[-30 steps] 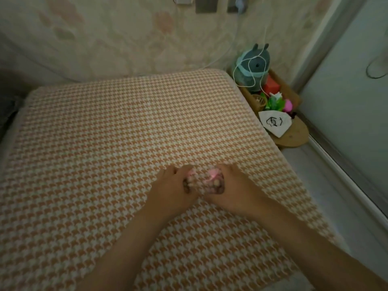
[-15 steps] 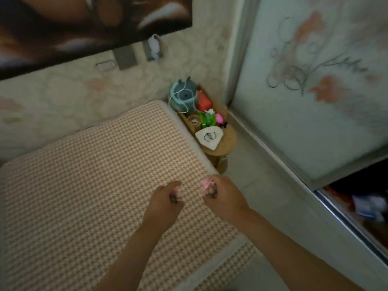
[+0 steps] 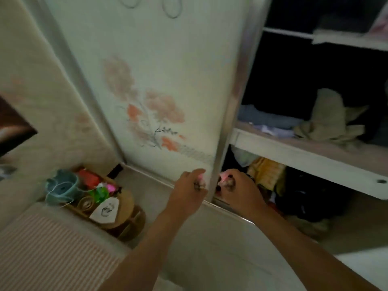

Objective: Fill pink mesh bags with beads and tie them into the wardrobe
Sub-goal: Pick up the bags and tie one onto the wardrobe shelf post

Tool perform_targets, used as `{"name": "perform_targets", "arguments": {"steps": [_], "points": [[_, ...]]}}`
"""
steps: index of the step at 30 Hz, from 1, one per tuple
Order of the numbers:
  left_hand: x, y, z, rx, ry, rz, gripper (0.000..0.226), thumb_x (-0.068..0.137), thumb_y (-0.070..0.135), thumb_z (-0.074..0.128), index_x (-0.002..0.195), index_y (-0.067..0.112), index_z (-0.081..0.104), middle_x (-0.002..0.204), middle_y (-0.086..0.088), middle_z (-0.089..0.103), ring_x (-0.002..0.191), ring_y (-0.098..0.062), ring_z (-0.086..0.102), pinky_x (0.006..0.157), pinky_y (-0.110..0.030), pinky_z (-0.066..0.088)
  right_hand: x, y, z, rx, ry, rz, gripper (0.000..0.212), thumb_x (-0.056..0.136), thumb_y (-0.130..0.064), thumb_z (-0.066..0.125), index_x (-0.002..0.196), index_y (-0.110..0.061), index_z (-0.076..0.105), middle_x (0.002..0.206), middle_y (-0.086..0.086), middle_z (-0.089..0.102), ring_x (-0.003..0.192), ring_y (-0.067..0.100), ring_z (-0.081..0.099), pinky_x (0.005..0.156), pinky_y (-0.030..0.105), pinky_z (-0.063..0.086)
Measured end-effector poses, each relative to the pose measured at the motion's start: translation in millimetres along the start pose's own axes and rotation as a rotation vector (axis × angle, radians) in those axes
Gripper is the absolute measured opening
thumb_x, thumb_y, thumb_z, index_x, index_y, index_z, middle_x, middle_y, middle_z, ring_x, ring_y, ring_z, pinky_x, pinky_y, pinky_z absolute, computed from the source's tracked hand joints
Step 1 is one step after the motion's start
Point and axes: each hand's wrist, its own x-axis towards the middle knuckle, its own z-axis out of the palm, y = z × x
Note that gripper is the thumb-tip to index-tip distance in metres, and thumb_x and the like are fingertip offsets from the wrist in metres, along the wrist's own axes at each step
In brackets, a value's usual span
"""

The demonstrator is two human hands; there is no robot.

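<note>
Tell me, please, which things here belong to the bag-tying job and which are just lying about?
Job: left hand with a pink mesh bag; right hand with another bag; open wardrobe.
Lying about: folded clothes; wooden stool; teal gadget; bed.

Home bedroom: bed w/ checked cover, sliding-door wardrobe w/ clothes, small bedside stool

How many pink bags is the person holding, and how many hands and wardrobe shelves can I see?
Pink bags: 2, one in the left hand, one in the right hand
Hands: 2
Shelves: 2, lower and upper
Total: 6
</note>
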Motion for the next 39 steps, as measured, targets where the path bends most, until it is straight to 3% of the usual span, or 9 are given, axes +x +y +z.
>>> {"name": "perform_targets", "arguments": {"steps": [4,7,10,12,15,19,23,28,39], "points": [[47,83,66,0.069,-0.125,0.146,0.052,0.074,0.015,0.066,0.124,0.028,0.061,0.098,-0.006,0.063,0.085,-0.024,0.065,0.076,-0.025,0.053,8,53,-91,-0.016,0.156,0.078,0.015,0.087,-0.018,0.064,0.092,-0.032,0.062,0.079,-0.015,0.055,0.081,0.011,0.056,0.078,0.026,0.044],[75,150,108,0.059,-0.188,0.215,0.052,0.087,0.013,0.065,0.136,0.024,0.053,0.109,0.002,0.051,0.095,-0.015,0.054,0.086,-0.022,0.044,13,92,-152,-0.021,0.215,0.16,0.03,0.083,-0.035,0.062,0.111,-0.024,0.066,0.095,-0.005,0.066,0.091,0.02,0.065,0.086,0.032,0.052],[107,205,153,0.046,-0.283,0.259,0.055,0.09,0.015,0.06,0.141,0.024,0.042,0.108,-0.002,0.053,0.095,-0.019,0.055,0.091,-0.035,0.049,21,123,-214,-0.055,0.284,0.232,0.037,0.09,-0.029,0.063,0.125,-0.018,0.065,0.105,0.003,0.073,0.096,0.023,0.068,0.092,0.037,0.054],[132,239,181,0.026,-0.355,0.281,0.055,0.087,0.013,0.06,0.137,0.021,0.039,0.104,-0.003,0.058,0.094,-0.022,0.058,0.088,-0.04,0.051,27,143,-252,-0.062,0.35,0.296,0.026,0.094,-0.023,0.064,0.119,-0.019,0.067,0.103,0.002,0.073,0.093,0.023,0.069,0.091,0.038,0.055],[163,280,222,0.067,-0.432,0.29,0.036,0.086,0.013,0.06,0.116,0.023,0.042,0.096,0.003,0.055,0.092,-0.021,0.058,0.076,-0.03,0.046,35,175,-299,-0.102,0.374,0.409,0.015,0.093,-0.026,0.061,0.108,-0.028,0.064,0.095,0.002,0.072,0.088,0.027,0.068,0.087,0.043,0.056],[190,320,286,0.154,-0.469,0.38,0.023,0.086,0.016,0.052,0.109,0.019,0.049,0.115,-0.007,0.051,0.104,-0.026,0.055,0.085,-0.036,0.048,32,221,-350,-0.125,0.41,0.545,0.028,0.093,-0.024,0.061,0.12,-0.016,0.065,0.105,0.009,0.072,0.1,0.032,0.067,0.089,0.036,0.052],[201,350,351,0.162,-0.487,0.449,0.028,0.084,0.014,0.056,0.111,0.02,0.054,0.121,-0.006,0.049,0.109,-0.024,0.053,0.092,-0.038,0.047,29,278,-379,-0.115,0.414,0.653,0.035,0.093,-0.029,0.06,0.127,-0.021,0.062,0.111,0.008,0.072,0.101,0.031,0.068,0.094,0.037,0.054],[217,370,434,0.217,-0.482,0.482,0.025,0.081,0.008,0.054,0.106,0.012,0.055,0.109,-0.012,0.06,0.101,-0.031,0.057,0.08,-0.034,0.042,36,341,-403,-0.109,0.423,0.7,0.036,0.095,-0.03,0.058,0.13,-0.022,0.059,0.114,0.007,0.071,0.106,0.033,0.067,0.096,0.039,0.053],[235,389,531,0.328,-0.526,0.355,0.029,0.081,0.004,0.055,0.108,0.011,0.056,0.115,-0.011,0.057,0.112,-0.029,0.052,0.09,-0.038,0.046,44,445,-423,-0.117,0.311,0.62,0.033,0.09,-0.033,0.059,0.123,-0.026,0.059,0.11,0.002,0.068,0.103,0.027,0.065,0.088,0.041,0.056]]}}
